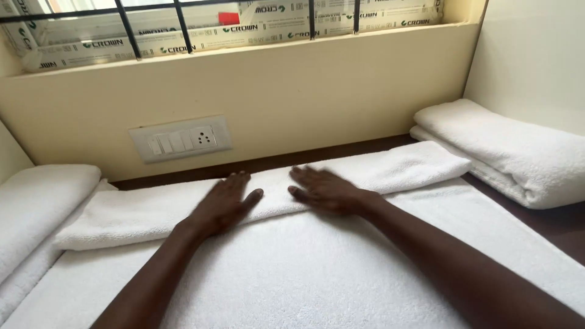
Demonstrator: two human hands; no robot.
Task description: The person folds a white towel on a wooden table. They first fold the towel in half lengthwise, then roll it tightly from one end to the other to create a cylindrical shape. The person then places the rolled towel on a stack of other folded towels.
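Left hand (224,201) and right hand (323,190) flat, fingers spread, holding nothing, side by side on folded towel edge (378,167), towel (304,274) spread below, folded stacks left (36,201) and right (512,146), wall (304,85) close behind

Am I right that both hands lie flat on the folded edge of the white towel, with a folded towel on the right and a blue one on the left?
Not quite: the left towel is white too, per the head view.

L hand (222,204) & R hand (323,190) flat on white towel's (341,268) folded edge — palms down
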